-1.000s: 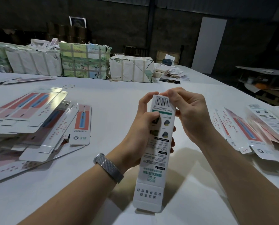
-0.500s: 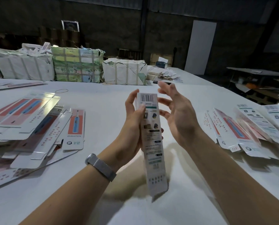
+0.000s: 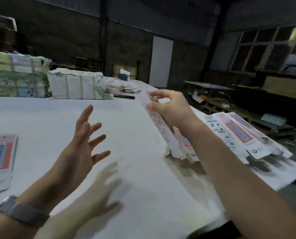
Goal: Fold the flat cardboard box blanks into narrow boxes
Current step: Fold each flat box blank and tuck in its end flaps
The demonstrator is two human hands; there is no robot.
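Rightward, box (image 3: 158, 125) in right hand (image 3: 169, 107)

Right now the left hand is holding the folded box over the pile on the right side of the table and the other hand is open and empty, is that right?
Not quite: in the head view the right hand holds the box over that pile. The open, empty one is the left hand.

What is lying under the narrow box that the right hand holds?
Under the narrow box lies a pile of folded boxes on the white table. The right hand and forearm cover part of the pile.
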